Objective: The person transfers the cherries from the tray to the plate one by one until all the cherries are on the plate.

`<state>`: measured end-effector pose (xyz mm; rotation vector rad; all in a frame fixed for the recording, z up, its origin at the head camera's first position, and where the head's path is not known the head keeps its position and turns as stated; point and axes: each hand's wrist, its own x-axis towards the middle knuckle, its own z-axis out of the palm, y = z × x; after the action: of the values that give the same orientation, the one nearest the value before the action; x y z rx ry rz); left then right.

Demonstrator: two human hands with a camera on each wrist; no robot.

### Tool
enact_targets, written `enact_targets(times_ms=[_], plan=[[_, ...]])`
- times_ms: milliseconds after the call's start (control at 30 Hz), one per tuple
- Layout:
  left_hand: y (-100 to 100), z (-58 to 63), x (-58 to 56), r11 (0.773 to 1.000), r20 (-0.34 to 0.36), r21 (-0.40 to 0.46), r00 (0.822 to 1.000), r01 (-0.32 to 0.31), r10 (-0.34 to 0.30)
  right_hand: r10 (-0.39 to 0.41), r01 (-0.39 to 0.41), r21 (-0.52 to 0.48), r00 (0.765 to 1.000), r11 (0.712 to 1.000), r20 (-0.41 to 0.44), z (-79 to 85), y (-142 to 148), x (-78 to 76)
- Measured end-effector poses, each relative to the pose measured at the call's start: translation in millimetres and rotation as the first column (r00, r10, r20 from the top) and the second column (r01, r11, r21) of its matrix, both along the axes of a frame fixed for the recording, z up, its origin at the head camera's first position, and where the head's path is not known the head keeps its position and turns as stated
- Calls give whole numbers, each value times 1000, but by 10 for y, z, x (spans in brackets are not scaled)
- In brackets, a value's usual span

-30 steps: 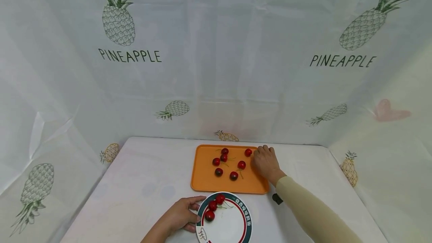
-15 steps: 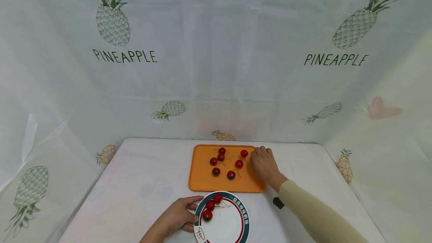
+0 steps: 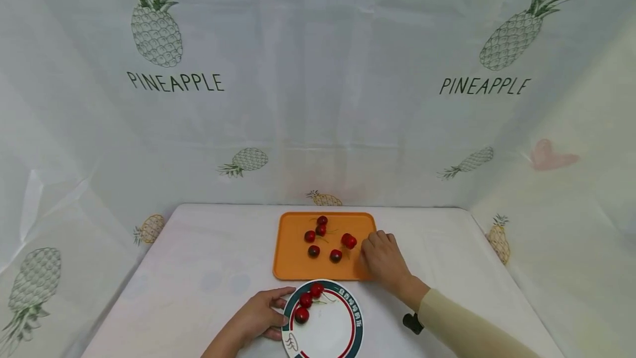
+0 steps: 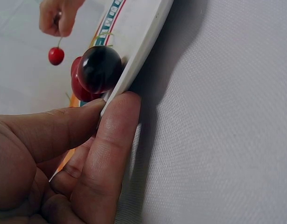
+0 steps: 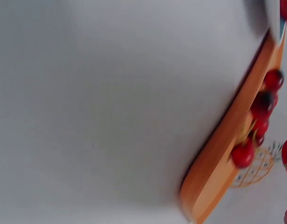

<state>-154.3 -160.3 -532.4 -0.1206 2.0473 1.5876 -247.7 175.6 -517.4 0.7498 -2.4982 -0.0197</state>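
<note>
Fingers of our right hand point(image 3: 386, 257) pinch the stem point(image 4: 60, 42) of a red cherry point(image 4: 56, 56), which hangs below them and shows in the head view over the orange tray point(image 3: 286, 267), where more cherries point(image 3: 313, 251) lie. Our left hand point(image 3: 261, 314) pinches the rim of a white plate point(image 3: 325, 327) between thumb and finger, just beside three cherries point(image 3: 306, 300) resting on it. We have plate and tray near each other on the pale surface point(image 3: 208, 253), the tray the farther from us, and behind them hangs a light sheet point(image 3: 318, 98) printed with pineapples point(image 3: 157, 37).
</note>
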Motion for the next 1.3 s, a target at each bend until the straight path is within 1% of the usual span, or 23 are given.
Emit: enact_targets(times_ms=[133, 267, 400, 633, 700, 867, 967, 1133, 1300], plan=[[-10, -6, 4, 1000, -9, 9, 1000, 1, -1, 1, 0, -19, 998, 1000, 60, 4, -88, 223], [0, -14, -1, 1000, -10, 1, 1000, 3, -3, 17, -12, -42, 993, 999, 118, -27, -186, 422], [5, -14, -13, 1000, -3, -12, 1000, -5, 5, 50, -45, -43, 990, 998, 131, -70, -292, 536], [-3, 11, -28, 1000, -6, -3, 1000, -4, 4, 111, -110, -17, 988, 994, 109, -160, -427, 592], [-2, 8, -22, 1000, -10, 4, 1000, -3, 3, 124, -123, -11, 985, 992, 121, -187, -451, 610], [1, -15, -3, 1000, -11, -9, 1000, 0, 0, 150, -149, -20, 975, 989, 165, -226, -468, 677], [3, -22, 2, 1000, -12, -19, 1000, 4, -4, 170, -167, -27, 972, 986, 162, -248, -459, 703], [-8, -27, 1, 1000, -6, -12, 1000, 0, 0, 176, -174, -28, 975, 984, 134, -273, -445, 711], [-6, -19, 1, 1000, -3, -10, 1000, -6, 6, 169, -169, -12, 969, 986, 183, -262, -449, 717]])
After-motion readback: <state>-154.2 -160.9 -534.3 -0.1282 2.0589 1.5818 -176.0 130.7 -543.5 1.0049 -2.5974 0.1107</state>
